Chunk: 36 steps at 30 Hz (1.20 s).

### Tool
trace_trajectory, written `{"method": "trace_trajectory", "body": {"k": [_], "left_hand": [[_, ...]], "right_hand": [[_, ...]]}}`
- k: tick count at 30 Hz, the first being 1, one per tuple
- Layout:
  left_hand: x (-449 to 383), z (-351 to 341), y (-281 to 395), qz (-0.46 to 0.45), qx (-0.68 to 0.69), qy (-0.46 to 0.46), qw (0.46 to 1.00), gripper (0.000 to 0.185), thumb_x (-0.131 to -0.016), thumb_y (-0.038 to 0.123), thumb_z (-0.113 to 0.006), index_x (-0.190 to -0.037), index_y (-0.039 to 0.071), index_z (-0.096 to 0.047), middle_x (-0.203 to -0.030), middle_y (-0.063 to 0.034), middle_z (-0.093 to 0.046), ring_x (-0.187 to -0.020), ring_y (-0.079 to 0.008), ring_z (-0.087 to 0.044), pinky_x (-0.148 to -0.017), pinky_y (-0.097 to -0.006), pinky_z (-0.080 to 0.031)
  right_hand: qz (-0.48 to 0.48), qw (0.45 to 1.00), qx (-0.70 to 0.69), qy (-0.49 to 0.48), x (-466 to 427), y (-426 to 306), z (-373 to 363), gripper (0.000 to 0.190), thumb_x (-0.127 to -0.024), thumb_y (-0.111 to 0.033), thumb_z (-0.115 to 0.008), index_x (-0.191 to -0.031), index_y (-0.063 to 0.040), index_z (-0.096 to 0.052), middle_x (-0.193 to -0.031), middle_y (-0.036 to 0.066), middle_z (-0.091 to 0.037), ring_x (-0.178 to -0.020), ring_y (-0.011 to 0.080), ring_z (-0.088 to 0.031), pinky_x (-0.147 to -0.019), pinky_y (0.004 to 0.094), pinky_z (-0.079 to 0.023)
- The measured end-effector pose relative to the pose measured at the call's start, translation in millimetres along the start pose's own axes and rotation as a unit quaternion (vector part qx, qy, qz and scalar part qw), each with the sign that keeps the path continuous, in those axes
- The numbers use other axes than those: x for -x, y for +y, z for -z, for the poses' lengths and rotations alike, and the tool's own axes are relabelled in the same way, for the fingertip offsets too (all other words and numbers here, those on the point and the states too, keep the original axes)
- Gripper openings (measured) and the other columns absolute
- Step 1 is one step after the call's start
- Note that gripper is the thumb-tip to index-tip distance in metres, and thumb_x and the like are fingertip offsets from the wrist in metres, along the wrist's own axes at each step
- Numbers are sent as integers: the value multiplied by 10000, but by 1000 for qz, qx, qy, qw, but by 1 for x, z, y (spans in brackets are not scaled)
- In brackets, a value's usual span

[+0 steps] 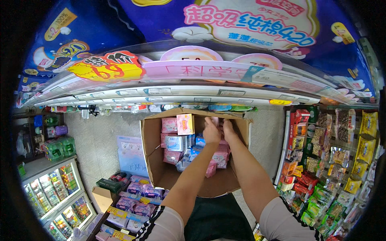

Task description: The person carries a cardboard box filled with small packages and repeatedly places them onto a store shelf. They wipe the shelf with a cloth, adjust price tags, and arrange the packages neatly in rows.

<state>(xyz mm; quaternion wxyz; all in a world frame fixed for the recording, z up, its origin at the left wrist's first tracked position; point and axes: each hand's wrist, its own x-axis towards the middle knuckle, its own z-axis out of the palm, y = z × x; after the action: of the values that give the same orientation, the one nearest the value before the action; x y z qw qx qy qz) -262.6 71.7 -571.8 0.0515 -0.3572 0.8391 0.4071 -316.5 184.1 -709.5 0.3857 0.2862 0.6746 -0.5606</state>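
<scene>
Both of my hands reach into an open cardboard box (pixel 193 188) on the floor. Near its far wall, my left hand (pixel 212 131) is at a small pale pink package (pixel 214 121), with the fingers around its left side. My right hand (pixel 227 129) is close beside it on the right; its fingertips are partly hidden, so its hold is unclear. Pink packages (pixel 172 157) and a white one (pixel 175 143) lie stacked at the box's left. A yellow and pink carton (pixel 185 124) stands on top of them. Blue packs (pixel 196 151) fill the middle, partly behind my left forearm.
Store shelves with price strips (pixel 193 92) cross just beyond the box, large blue packages (pixel 99 27) above. Snack bags hang on a rack (pixel 328 162) at right. Purple packs (pixel 144 191) and a leaning blue board (pixel 131 155) stand at left, near glass-door coolers (pixel 54 192).
</scene>
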Motion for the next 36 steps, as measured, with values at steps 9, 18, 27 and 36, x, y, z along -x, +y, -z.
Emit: {"method": "trace_trajectory", "body": {"k": [9,18,27,36], "left_hand": [[65,120,30,-18,127,-34,991,651,-906,53,-669,-1475,70,-352,-1126,-343,-656,-1035,-546,-638,-853,-559,-534],[170,322,139,-26,384,-220,896,713,-960,-24,-669,-1573,101,-325,-1221,-98,-633,-1090,-162,-601,-959,-304,-490],[309,482,359,-240,365,-301,847,752,-953,31,-728,-1592,69,-333,-1368,-88,-595,-1235,-155,-555,-1050,-311,-451],[365,586,561,-564,174,-167,790,682,-883,51,-792,-1497,28,-497,-1320,-127,-632,-1161,-176,-621,-942,-313,-538]], "right_hand": [[-11,996,59,71,119,-30,-5,888,-964,-763,-468,-1513,-65,-476,-1347,130,-646,-1227,256,-601,-1066,450,-452],[263,965,-10,3,412,-150,42,555,-1077,-469,-506,-1373,-2,-550,-1214,136,-663,-1118,220,-611,-987,350,-479],[512,856,-62,4,711,-308,141,519,-1131,-341,-410,-1524,-3,-430,-1371,96,-579,-1247,147,-537,-1095,299,-403],[723,690,-39,17,888,-441,232,647,-1032,-98,-609,-1592,13,-304,-1459,126,-529,-1334,173,-490,-1123,322,-390]]}}
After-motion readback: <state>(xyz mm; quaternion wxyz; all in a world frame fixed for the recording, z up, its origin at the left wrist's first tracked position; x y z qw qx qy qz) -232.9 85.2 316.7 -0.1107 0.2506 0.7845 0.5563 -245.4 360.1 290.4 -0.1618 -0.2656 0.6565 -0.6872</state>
